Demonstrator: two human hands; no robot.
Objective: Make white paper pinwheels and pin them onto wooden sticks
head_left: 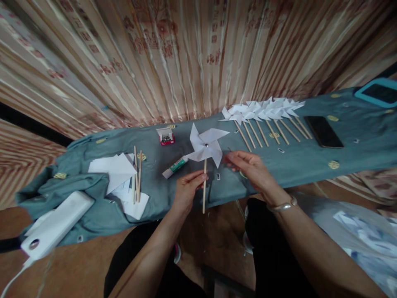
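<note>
A white paper pinwheel (211, 138) with a metal pin at its centre stands on a thin wooden stick (204, 194). My left hand (190, 186) pinches that stick just below the blades. Just right of the lowest blade is my right hand (248, 165), its fingers loosely bent and somewhat apart, with nothing visible held in them. A silver bracelet circles the right wrist. Left of the pinwheel lies a glue stick (175, 167), close to a blade tip. Behind it sits a small open red and white box (166, 136) of metal pins.
Several pinwheels (263, 111) lie overlapping in a row at the back right, beside a black phone (323, 131). White paper sheets (113, 165) and loose wooden sticks (139, 176) are on the left. A white power bank (58, 223) with a cable rests at the cloth-covered table's (161, 192) left end. A blue-framed device (378, 92) is far right.
</note>
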